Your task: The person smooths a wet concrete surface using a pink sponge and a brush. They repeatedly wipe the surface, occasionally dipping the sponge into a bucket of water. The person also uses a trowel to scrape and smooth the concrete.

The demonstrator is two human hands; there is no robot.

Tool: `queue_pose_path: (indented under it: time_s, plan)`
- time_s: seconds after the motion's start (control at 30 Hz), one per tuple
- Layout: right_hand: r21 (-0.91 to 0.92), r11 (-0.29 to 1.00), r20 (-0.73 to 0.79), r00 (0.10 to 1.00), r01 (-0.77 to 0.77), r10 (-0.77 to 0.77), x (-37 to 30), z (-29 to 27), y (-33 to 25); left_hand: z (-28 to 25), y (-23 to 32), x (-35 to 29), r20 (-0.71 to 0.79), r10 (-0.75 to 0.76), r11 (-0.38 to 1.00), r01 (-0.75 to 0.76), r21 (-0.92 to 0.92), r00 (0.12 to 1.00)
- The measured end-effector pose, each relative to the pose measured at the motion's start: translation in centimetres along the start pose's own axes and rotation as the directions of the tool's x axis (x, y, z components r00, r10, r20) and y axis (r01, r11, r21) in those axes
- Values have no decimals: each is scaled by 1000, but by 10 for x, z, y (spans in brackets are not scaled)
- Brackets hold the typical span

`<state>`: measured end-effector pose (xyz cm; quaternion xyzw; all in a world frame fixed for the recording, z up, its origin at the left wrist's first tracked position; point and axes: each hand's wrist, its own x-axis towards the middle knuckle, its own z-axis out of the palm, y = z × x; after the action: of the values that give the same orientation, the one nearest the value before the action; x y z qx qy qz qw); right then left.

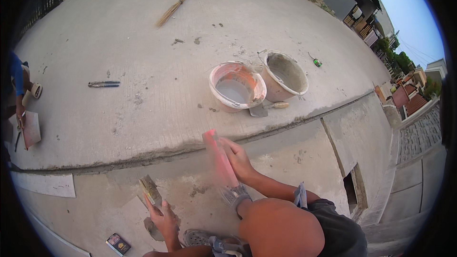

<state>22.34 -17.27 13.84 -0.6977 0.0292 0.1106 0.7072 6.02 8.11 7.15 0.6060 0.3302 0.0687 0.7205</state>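
Note:
My left hand (164, 220), low in the view, is closed on a wide flat brush (150, 187) whose greyish-tan bristles point up and away. My right hand (239, 160) grips a long red float (221, 159) by its back, tilted on edge and smeared by motion; its handle is hidden in my fingers. Beyond it stand a mortar-stained bucket (261, 96) holding grey watery liquid and a second bucket (299, 90) coated inside with grey mortar. Against their base lies a trowel (258, 111) with a wooden handle.
A slab edge (157, 154) crosses the ground beyond my hands. Pliers (104, 84), a straw broom (175, 8) and a green-and-black object (317, 62) lie on the concrete. At far left a co-worker's hand (20, 113) holds a flat board. A square opening (351, 190) is at right.

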Motion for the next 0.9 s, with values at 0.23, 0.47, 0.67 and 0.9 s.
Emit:
queue_pose_path:
  time_s: [0.23, 0.47, 0.67, 0.9]
  plan:
    - [690, 684, -490, 847, 235, 204, -28, -209, 12, 55, 103, 66, 644, -59, 923, -204, 327, 762]
    - [584, 812, -499, 783, -14, 372, -9, -282, 14, 182, 228, 30, 748, -295, 657, -442, 611, 595]
    - [-715, 640, -454, 511, 280, -730, 182, -426, -70, 454, 232, 24, 855, -203, 603, -626, 494, 478]
    - [-954, 206, -214, 976, -216, 34, 297, -496, -21, 708, 131, 71, 949, -79, -313, -912, 267, 305]
